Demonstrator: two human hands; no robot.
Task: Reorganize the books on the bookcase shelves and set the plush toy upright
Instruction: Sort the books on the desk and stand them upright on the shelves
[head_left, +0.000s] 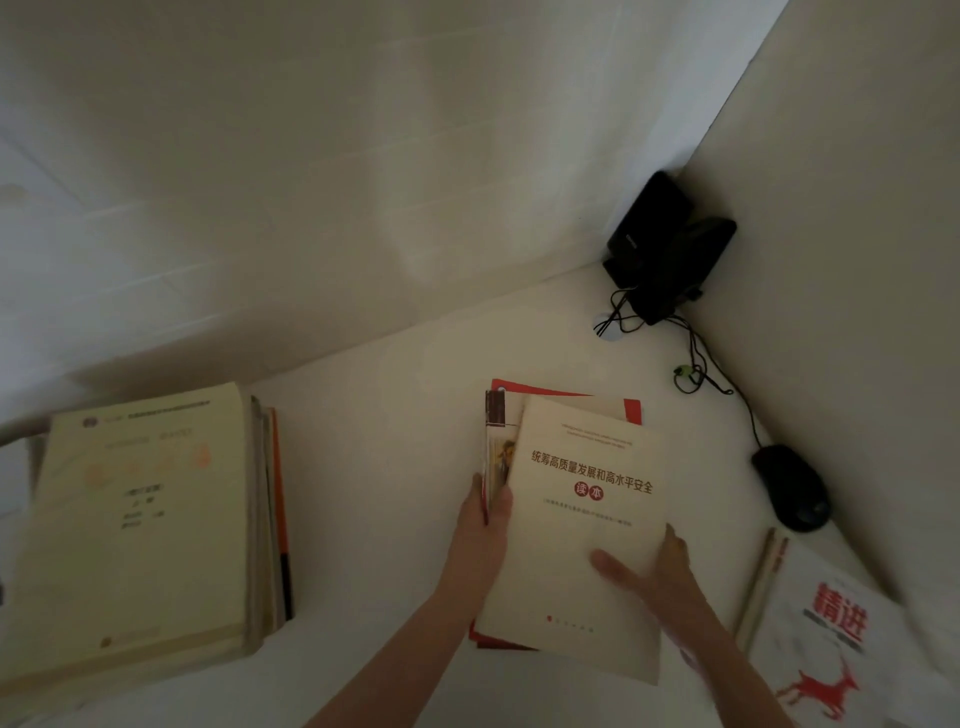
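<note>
As left hand (483, 525), right hand (665, 566) clasp book stack (576, 530), long axis front-back.

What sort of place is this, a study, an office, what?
Most likely a study desk in a white corner: a tall book stack, a book pile held by the left hand and right hand, a wired mouse, black speakers.
</note>
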